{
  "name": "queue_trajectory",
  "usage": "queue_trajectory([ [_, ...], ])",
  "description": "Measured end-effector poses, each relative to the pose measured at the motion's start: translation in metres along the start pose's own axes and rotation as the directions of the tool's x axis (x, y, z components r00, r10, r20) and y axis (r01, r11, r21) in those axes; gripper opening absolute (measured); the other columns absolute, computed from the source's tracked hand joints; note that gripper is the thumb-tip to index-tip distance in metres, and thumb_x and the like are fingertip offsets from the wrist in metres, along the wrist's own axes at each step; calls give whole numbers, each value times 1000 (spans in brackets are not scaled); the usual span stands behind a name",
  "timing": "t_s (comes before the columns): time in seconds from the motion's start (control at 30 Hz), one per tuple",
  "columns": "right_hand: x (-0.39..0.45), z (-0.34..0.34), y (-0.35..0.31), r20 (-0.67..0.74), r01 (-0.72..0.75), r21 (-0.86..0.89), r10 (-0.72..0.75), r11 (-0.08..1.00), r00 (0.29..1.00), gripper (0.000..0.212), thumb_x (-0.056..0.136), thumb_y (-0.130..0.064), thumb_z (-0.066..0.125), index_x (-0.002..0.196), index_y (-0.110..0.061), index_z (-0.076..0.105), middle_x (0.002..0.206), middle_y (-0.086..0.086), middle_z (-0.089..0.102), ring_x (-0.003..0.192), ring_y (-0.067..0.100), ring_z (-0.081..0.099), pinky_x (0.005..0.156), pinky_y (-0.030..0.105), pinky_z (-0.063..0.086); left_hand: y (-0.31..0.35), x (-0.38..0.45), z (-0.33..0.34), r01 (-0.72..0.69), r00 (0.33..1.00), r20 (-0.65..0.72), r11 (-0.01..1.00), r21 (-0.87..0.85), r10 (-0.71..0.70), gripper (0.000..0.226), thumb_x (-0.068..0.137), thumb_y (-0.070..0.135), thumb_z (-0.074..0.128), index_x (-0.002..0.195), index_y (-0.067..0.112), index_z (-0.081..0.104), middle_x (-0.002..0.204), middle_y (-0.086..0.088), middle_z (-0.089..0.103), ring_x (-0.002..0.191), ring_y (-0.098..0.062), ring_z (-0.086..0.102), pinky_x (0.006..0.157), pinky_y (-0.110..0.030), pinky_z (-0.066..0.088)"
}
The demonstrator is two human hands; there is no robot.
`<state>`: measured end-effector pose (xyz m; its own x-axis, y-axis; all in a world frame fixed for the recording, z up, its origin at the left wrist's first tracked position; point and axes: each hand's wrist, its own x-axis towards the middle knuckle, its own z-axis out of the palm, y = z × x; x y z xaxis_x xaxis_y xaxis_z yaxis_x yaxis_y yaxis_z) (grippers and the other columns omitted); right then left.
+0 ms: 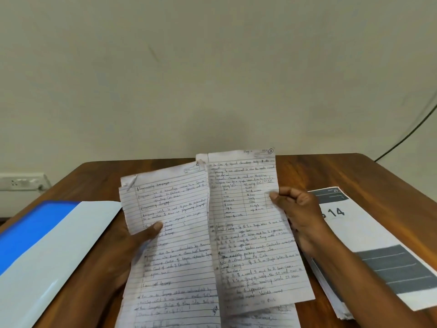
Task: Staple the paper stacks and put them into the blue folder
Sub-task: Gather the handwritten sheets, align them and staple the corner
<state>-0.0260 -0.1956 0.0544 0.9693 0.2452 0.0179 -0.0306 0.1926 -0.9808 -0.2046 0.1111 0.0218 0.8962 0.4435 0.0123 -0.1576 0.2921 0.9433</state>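
At centre frame, the left hand (132, 245) pinches one handwritten lined sheaf (175, 233) while the right hand (298, 209) holds a grip on another (250, 223), above a wooden desk (307, 171). The blue folder (47, 240) lies open at left; printed paper stack (369, 247) at right.

2 bare hands (132, 247), forearms bare too; no sleeves, rings, watch or gloves visible.

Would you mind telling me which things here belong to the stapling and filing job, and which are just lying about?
For the job: handwritten sheets, blue folder, printed stack.
Lying about: wall socket, black cable.
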Motion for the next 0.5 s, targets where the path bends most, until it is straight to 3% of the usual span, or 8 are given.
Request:
queue_trajectory([
  [0.07,-7,10,3,62,-12,-4,12,1000,998,23,90,-8,75,112,-2,73,105,14,80,100,33,77,95,50,59,1,-4,11,-34,999,26,999,11,34,115,35,45,108,136,20,60,127,-14,74,119,-43,70,96,-66,56],
  [0.13,-15,20,6,120,-6,-13,8,1000,993,20,91,-9,74,111,-3,73,105,15,80,100,34,77,92,49,60,4,-12,23,-96,994,52,995,11,95,117,19,52,107,122,17,64,107,-6,81,102,-28,78,73,-44,66],
  [0.2,-22,28,8,160,25,-39,-19,999,987,18,92,-10,73,110,-3,73,103,13,80,97,32,78,81,40,64,4,-16,32,-123,989,80,992,20,121,116,13,56,105,115,17,65,96,0,82,88,-17,80,62,-29,64],
  [0.23,-26,32,10,175,42,-50,-32,998,984,17,93,-9,73,109,-3,72,101,12,80,92,29,79,70,32,64,1,-15,33,-112,990,85,993,29,110,112,20,53,106,118,16,65,102,-3,82,91,-20,80,65,-32,65],
  [0.3,-30,37,15,189,74,-57,-62,996,980,13,94,-7,71,105,-2,72,94,11,81,73,17,77,52,18,54,-5,-10,27,-82,994,69,996,46,79,83,58,35,103,129,15,65,122,-14,76,113,-36,74,83,-53,64],
  [0.37,-35,42,19,185,109,-80,-93,991,978,7,94,-8,71,101,-5,73,87,9,80,57,15,67,42,17,43,-9,-8,24,-80,995,61,994,68,76,52,88,8,80,136,11,61,132,-20,71,123,-44,67,101,-69,52],
  [0.43,-38,46,26,182,138,-107,-117,985,976,8,95,-11,71,101,-7,73,89,11,80,57,28,55,39,24,40,-13,-6,23,-77,996,60,988,132,69,45,94,-3,67,137,7,60,131,-19,71,122,-41,69,103,-68,51],
  [0.5,-42,49,30,177,152,-105,-132,983,975,8,97,-9,68,103,-6,72,90,13,80,61,32,54,40,28,43,-12,-9,29,-100,994,71,977,186,88,44,95,-6,65,136,8,60,129,-15,73,120,-36,71,100,-59,57],
])
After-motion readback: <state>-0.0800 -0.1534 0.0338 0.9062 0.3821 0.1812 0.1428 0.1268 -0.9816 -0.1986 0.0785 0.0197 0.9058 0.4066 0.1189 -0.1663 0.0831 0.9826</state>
